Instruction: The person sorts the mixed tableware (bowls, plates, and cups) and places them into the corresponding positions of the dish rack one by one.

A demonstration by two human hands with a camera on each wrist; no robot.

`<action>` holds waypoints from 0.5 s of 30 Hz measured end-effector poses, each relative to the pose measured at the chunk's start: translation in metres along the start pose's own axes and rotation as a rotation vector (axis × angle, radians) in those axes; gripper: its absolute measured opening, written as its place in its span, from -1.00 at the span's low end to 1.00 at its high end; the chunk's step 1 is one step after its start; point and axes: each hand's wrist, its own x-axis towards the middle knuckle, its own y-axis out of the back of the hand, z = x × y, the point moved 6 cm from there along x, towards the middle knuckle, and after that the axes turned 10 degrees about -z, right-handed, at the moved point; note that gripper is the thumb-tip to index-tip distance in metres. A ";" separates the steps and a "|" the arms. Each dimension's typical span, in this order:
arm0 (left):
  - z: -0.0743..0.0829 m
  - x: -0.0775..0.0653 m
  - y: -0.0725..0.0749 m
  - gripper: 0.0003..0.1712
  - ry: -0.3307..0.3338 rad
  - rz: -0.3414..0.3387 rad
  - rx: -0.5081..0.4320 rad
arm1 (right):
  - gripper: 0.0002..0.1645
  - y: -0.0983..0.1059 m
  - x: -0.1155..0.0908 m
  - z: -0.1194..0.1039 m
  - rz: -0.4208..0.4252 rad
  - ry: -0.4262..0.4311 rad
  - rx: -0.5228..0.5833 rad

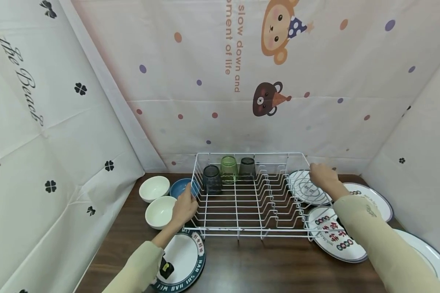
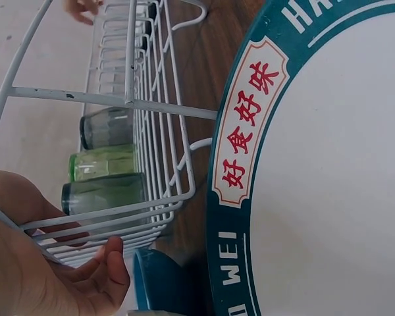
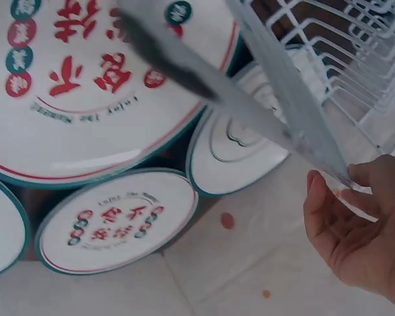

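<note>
A white wire dish rack (image 1: pixel 249 153) stands between both hands, with three tumblers in its back left part: a dark grey one (image 1: pixel 212 180), a green one (image 1: pixel 229 169) and another dark one (image 1: pixel 247 169). My left hand (image 1: pixel 185 205) grips the rack's left side, its fingers curled round the side wires (image 2: pixel 99 227). On the opposite side my right hand (image 1: pixel 323 178) pinches the upper rim wire between thumb and fingers, as the right wrist view shows (image 3: pixel 359 220). Wire slots fill the rack's right half.
Left of the rack sit two white bowls (image 1: pixel 154 188) (image 1: pixel 160 212) and a blue bowl (image 1: pixel 179 188). A green-rimmed plate (image 1: pixel 181 260) lies below the left hand. Several printed plates (image 1: pixel 337 240) lie to the right, partly under the rack's edge. A patterned cloth wall (image 1: pixel 220 130) rises behind.
</note>
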 end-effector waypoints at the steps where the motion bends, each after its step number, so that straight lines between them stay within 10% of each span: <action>1: 0.000 0.000 0.000 -0.26 0.001 -0.002 0.001 | -0.75 -0.005 0.001 0.002 -0.021 0.003 0.030; 9: -0.001 -0.001 0.003 -0.28 0.024 0.007 0.004 | -0.35 -0.036 -0.004 0.007 -0.154 0.026 0.114; 15: 0.005 -0.001 -0.005 -0.24 -0.005 -0.023 -0.025 | -0.40 -0.043 -0.016 0.019 -0.130 -0.007 0.151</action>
